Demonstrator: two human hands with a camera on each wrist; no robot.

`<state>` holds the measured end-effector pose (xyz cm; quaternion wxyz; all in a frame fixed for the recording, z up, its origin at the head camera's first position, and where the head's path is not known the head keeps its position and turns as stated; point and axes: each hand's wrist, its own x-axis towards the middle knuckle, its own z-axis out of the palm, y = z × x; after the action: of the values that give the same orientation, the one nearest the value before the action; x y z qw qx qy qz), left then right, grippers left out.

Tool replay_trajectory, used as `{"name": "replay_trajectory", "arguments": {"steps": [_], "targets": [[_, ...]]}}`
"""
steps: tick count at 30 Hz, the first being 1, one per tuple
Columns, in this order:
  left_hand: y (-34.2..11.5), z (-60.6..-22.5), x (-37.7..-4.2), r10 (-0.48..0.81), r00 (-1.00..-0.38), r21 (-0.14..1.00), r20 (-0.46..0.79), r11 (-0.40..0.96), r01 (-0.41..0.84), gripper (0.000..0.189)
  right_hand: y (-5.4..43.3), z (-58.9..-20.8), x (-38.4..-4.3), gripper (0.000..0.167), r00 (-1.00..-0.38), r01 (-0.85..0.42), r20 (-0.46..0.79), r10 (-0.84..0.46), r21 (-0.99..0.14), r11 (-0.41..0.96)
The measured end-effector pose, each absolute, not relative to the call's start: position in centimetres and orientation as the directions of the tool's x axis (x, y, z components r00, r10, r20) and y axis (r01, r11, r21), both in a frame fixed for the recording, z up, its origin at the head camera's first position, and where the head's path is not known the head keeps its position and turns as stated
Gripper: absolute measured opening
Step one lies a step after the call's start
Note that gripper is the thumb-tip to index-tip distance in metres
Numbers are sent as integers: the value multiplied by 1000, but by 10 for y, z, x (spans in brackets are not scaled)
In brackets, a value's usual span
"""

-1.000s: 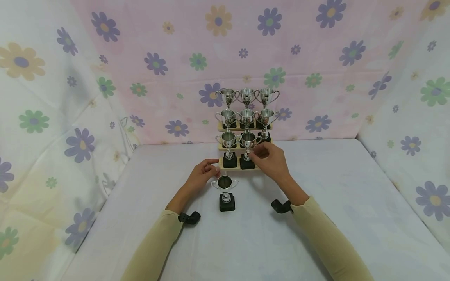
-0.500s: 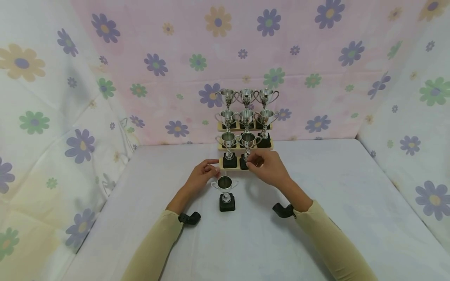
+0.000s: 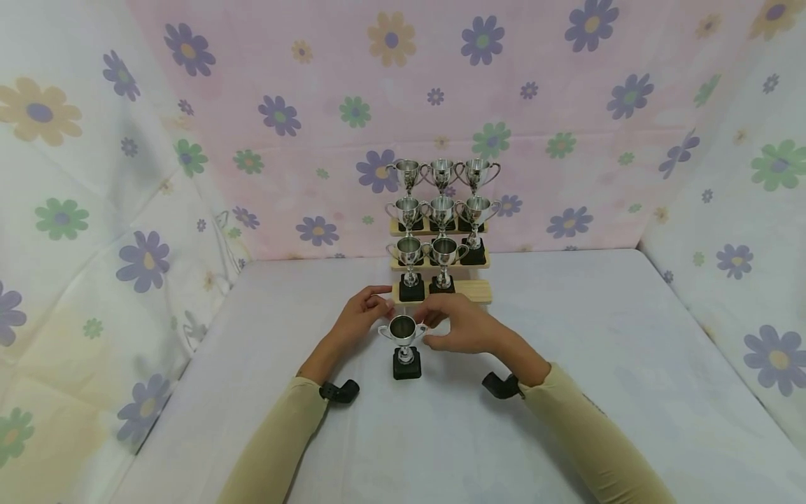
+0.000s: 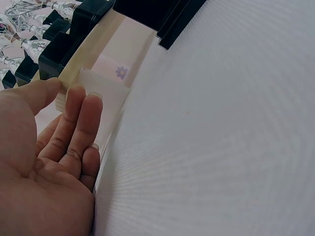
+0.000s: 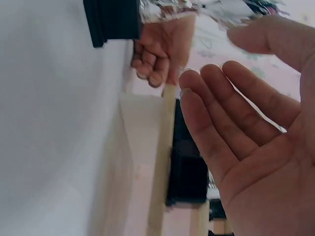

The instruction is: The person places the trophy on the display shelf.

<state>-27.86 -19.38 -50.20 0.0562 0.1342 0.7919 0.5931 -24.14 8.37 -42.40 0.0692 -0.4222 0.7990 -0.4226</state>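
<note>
A small silver trophy cup [image 3: 405, 357] with two handles and a black base stands upright on the table in front of a tiered wooden stand [image 3: 475, 291]. My left hand [image 3: 360, 316] pinches the left end of the stand's lowest board, thumb on top and fingers below, as the left wrist view shows. My right hand [image 3: 462, 325] is beside the single trophy's right handle, thumb and fingers apart with nothing between them. In the right wrist view its fingers [image 5: 236, 108] are spread below the thumb. Two trophies [image 3: 443, 255] stand on the left and middle of the lowest board.
Several more silver trophies [image 3: 477, 210] fill the two upper tiers. The lowest board's right end is bare wood. A white cloth covers the table [image 3: 598, 336], and flowered fabric walls [image 3: 302, 182] rise at the back and sides.
My right hand has left the middle trophy on the lowest board and moved toward me and left, to the single trophy. The left hand stays at the stand's end.
</note>
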Motion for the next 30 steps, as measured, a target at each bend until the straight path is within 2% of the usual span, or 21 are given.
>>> {"name": "replay_trajectory", "arguments": {"steps": [4, 13, 30], "targets": [[-194, -503, -279, 284, -956, 955, 70, 258, 147, 42, 75, -431, -238, 37, -649, -602, 225, -727, -737, 309], [-195, -503, -279, 293, -952, 950, 89, 264, 170, 42, 58, -445, -232, 34, -667, -589, 212, -714, -737, 332], [-195, -504, -280, 298, -950, 945, 92, 274, 178, 47, 53, -449, -228, 30, -691, -557, 198, -695, -758, 338]]}}
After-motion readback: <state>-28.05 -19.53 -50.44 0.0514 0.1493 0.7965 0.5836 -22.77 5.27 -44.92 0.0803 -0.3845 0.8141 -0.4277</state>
